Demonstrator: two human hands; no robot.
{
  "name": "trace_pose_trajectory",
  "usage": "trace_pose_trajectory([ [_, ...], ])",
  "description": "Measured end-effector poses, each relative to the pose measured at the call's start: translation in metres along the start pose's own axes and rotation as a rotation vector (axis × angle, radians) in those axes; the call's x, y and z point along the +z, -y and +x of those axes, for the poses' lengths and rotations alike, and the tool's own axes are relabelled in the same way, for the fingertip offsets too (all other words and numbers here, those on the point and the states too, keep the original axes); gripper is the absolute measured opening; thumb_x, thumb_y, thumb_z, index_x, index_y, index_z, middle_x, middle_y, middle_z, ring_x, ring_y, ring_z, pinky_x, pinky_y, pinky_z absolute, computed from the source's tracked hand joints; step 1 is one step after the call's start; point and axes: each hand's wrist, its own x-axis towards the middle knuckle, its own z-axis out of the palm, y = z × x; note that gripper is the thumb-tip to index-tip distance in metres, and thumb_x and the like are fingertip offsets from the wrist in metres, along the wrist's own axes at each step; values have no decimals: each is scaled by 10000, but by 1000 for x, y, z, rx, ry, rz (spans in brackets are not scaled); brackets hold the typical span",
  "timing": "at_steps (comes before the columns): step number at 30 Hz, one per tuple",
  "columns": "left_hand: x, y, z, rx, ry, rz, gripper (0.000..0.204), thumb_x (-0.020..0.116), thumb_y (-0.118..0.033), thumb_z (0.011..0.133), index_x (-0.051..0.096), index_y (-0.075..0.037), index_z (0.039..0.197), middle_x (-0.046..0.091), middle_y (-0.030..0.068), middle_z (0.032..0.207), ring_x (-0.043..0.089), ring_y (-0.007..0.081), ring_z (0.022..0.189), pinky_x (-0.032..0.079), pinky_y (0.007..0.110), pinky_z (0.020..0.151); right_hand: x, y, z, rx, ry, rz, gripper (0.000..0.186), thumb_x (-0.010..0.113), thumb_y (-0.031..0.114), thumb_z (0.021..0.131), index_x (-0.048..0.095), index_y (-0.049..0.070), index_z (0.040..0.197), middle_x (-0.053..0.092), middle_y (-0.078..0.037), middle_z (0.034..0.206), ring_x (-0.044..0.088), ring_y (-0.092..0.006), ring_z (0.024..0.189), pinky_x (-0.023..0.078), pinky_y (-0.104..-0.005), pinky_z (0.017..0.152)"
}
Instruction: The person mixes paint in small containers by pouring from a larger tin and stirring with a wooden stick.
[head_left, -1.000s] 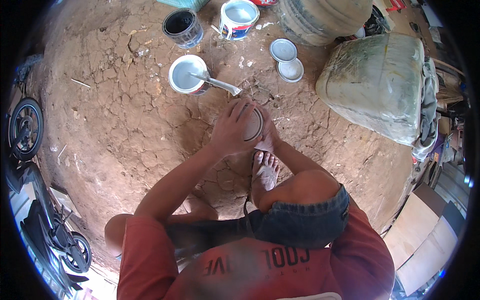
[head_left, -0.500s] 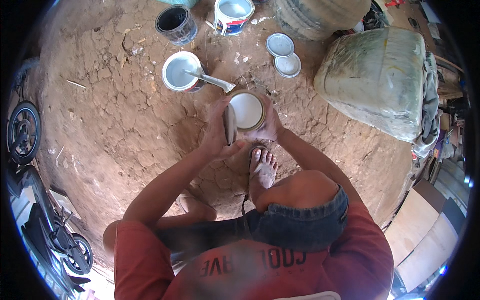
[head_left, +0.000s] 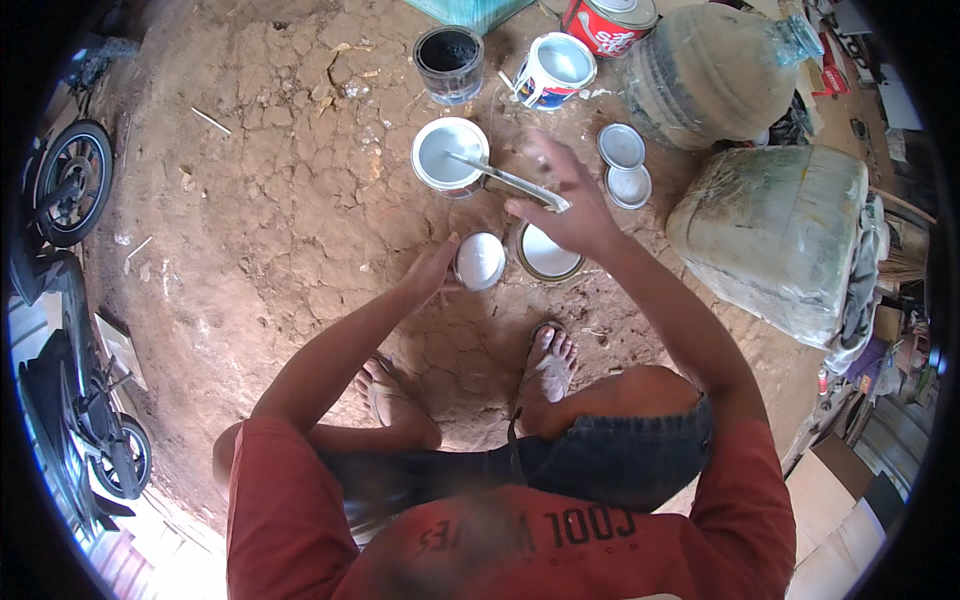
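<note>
My left hand (head_left: 434,272) grips a round paint can lid (head_left: 480,262) by its edge, its white underside facing up. Beside it, on the dirt ground, stands an open can of white paint (head_left: 547,255). My right hand (head_left: 578,200) hovers over that can, partly hiding it, thumb and fingers apart and somewhat blurred. Close to its thumb is the upper end of a paint-smeared stirring stick (head_left: 515,182), which leans out of another open can (head_left: 450,187) with pale paint inside. Whether my right hand touches the stick I cannot tell.
Farther off stand a dark-lined can (head_left: 448,65), a white-rimmed paint can (head_left: 556,72) and a red tin (head_left: 612,27). Two loose lids (head_left: 622,147) lie to the right, near a big water bottle (head_left: 700,80) and a dirty plastic container (head_left: 775,240). A motorcycle (head_left: 95,400) is at left.
The paint can has left my hands and now stands on the ground. My right hand has moved forward towards the stick. The lid in my left hand has turned white side up.
</note>
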Motion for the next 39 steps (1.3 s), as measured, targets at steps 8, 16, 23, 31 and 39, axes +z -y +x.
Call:
trace_pose_trajectory([
  [8,-16,-14,19,391,-567,605,446,457,-325,1041,548,38,1283,611,274,1206,586,368,1176,438,437,1028,-19,48,29,18,-34,129,146,682,158,948,689,17,910,684,-96,844,657,-184,757,516,-330,688],
  [16,-43,-60,61,467,-399,-36,689,357,-548,1050,338,-67,1543,407,193,1541,362,346,1442,341,483,1156,-47,41,-22,296,-288,159,206,588,161,1007,689,-16,976,691,-71,865,640,-141,763,519,-297,714],
  [23,-39,-88,56,354,-290,-140,678,373,-581,1047,360,-113,1538,511,172,1420,610,293,1194,606,428,864,-127,46,-49,435,-533,440,246,564,203,1031,646,-26,996,666,-135,926,674,-222,791,587,-385,768],
  [31,-32,-91,51,313,-222,-174,613,306,-533,1077,392,-107,1510,482,101,1461,557,246,1271,597,458,930,-101,29,-87,306,-330,39,250,634,217,983,690,-26,956,687,-91,772,651,-178,666,524,-325,643],
  [39,-45,-54,68,388,-368,40,738,277,-631,1046,298,-119,1577,371,110,1567,368,289,1440,443,529,1075,-60,35,-78,299,44,-43,166,661,184,948,719,29,934,671,-110,687,639,-201,601,506,-348,574],
])
